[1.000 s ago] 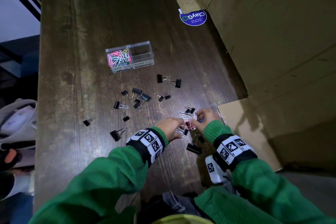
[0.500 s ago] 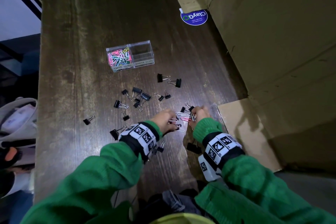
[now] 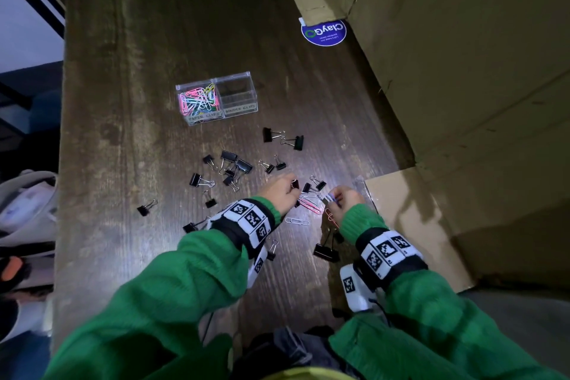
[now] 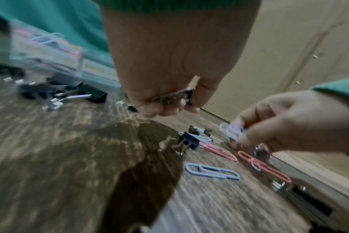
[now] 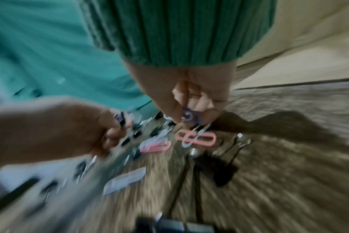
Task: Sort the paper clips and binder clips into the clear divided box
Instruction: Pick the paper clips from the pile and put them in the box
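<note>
Head view: left hand [image 3: 279, 194] pinches a black binder clip [image 3: 295, 184]; the clear divided box [image 3: 216, 98] sits well apart up the table [image 3: 129, 133], open wood between. Left wrist: loose paper clips [image 4: 212, 171] lie near the cardboard edge [image 4: 301, 164]. Right wrist: right hand [image 5: 199, 94] pinches blue paper clips [image 5: 190, 116].

Clear divided box [image 3: 239, 99] holds coloured paper clips [image 3: 199, 99] in its left compartment; black binder clips [image 3: 236, 165] lie scattered nearby.

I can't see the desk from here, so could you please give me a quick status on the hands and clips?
Left hand grips a binder clip; right hand pinches paper clips. Divided box: paper-clip side filled, binder side looks empty. Nothing in the way.
</note>
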`<state>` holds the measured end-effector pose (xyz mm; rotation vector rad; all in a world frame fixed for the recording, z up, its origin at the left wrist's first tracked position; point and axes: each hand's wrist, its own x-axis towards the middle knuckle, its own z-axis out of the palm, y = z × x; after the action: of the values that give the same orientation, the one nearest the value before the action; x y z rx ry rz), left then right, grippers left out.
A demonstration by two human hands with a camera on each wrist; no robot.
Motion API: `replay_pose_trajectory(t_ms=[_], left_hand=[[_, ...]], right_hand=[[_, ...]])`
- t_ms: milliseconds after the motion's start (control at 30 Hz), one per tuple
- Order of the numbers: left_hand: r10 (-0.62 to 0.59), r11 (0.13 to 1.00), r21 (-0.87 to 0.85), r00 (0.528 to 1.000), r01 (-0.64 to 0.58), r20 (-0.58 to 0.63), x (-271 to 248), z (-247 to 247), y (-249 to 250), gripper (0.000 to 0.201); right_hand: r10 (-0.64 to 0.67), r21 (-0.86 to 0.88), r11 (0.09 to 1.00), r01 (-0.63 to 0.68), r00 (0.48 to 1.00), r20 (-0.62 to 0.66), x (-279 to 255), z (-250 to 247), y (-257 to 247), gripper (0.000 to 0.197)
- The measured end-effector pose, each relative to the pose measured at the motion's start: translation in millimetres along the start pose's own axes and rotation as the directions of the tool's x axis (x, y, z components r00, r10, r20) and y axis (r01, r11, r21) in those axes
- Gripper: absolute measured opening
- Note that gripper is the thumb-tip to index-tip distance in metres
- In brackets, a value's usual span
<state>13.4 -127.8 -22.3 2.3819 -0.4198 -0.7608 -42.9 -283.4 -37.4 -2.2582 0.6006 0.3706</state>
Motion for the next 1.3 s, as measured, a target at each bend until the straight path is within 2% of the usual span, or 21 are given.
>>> replay_pose_trajectory(t_ms=[100,167,233,300,367,433,567,667,767,833,967,1100,1167,1233,1300], left_hand=[[0.171,0.964,0.211,0.984,-0.160,-0.039,4,-2,6,0.016],[0.223,0.908,0.361,0.975,-0.213,0.013,8,0,8,0.020],[0.218,0.868,0.449,0.975,-0.215,0.044,12,5,9,0.032],[0.201,0.853,0.485,0.979,-0.194,0.038,16,8,10,0.039],[0.199,0.840,0.506,0.979,-0.194,0.045,18,9,10,0.040],[0.229,0.825,0.516,0.971,-0.229,0.065,17,10,10,0.041],[0.314,0.796,0.506,0.941,-0.332,0.124,15,11,12,0.041],[0.288,0.777,0.532,0.941,-0.337,0.176,15,11,14,0.035],[0.266,0.775,0.545,0.947,-0.321,0.180,16,11,12,0.031],[0.247,0.783,0.543,0.953,-0.304,0.178,14,10,10,0.023],[0.227,0.802,0.532,0.963,-0.271,0.148,6,6,-8,0.014],[0.198,0.832,0.503,0.972,-0.233,0.123,-7,1,-33,0.027],[0.168,0.883,0.430,0.982,-0.189,0.086,-14,-5,-44,0.036],[0.135,0.934,0.331,0.990,-0.136,0.028,-22,-14,-47,0.038],[0.101,0.972,0.222,0.991,-0.079,-0.086,-27,-20,-52,0.026]], right_hand=[[0.065,0.368,0.929,-0.044,0.997,-0.046,3,-12,5,0.029],[0.145,0.469,0.880,-0.070,0.982,-0.125,4,-22,6,0.027],[0.169,0.347,0.932,-0.107,0.973,-0.155,3,-30,8,0.018],[0.117,0.038,0.993,-0.116,0.992,-0.035,-6,-37,7,0.008],[0.051,-0.274,0.962,-0.015,0.991,0.125,-15,-40,7,0.016],[0.007,-0.450,0.887,0.102,0.972,0.233,-19,-41,3,0.024],[-0.023,-0.520,0.832,0.195,0.947,0.319,-19,-43,-4,0.026],[0.010,-0.583,0.775,0.245,0.917,0.398,-18,-41,-10,0.030],[0.051,-0.615,0.748,0.251,0.901,0.430,-17,-37,-14,0.031],[0.053,-0.603,0.759,0.246,0.900,0.433,-18,-36,-16,0.031],[0.000,-0.464,0.863,0.198,0.920,0.391,-9,-37,-19,0.020],[-0.036,-0.387,0.906,0.170,0.943,0.331,17,-47,-43,0.008],[-0.099,-0.346,0.916,0.205,0.949,0.300,29,-54,-65,0.012],[-0.173,-0.176,0.958,0.225,0.947,0.269,39,-56,-87,0.018],[-0.188,0.075,0.982,0.175,0.945,0.267,43,-53,-103,0.017]])
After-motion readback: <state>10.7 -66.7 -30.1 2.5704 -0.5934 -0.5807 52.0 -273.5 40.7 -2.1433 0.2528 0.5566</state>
